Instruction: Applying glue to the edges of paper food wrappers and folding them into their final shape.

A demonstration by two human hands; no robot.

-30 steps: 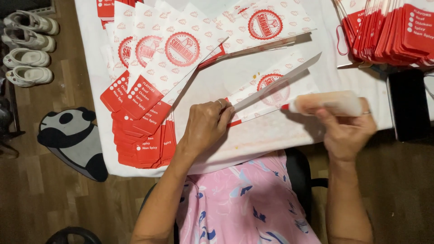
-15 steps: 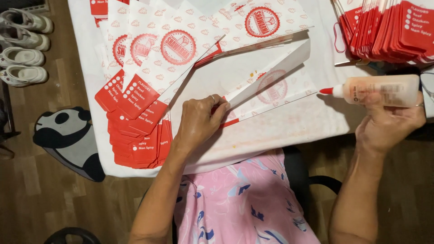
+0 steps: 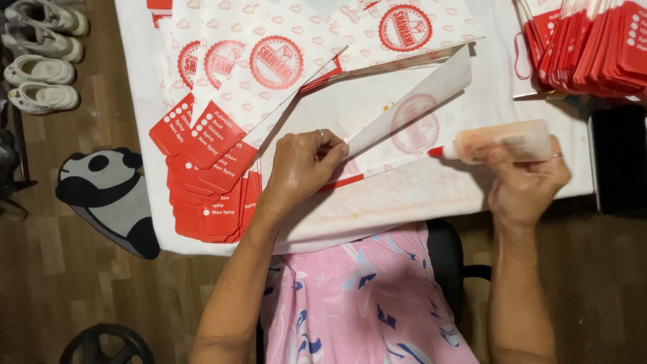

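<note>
My left hand [image 3: 303,165] pinches the near corner of a white paper sheet [image 3: 411,111] with a faint round red print, lifting its flap up off the white table cover [image 3: 431,195]. My right hand [image 3: 522,178] grips a translucent squeeze bottle [image 3: 502,140] lying sideways, its red nozzle pointing left toward the sheet's lower edge but a little apart from it. Both hands work over the table's near edge.
A fanned stack of white and red printed paper sheets [image 3: 222,135] lies at the left of the table. Folded red and white packets [image 3: 593,44] pile up at the far right, beside a dark flat object [image 3: 617,158]. Sandals [image 3: 40,61] and a panda-shaped mat [image 3: 108,195] lie on the wooden floor.
My right hand with the bottle moved away to the right from the sheet, then came back a little toward it. The flap held by my left hand has lifted higher.
</note>
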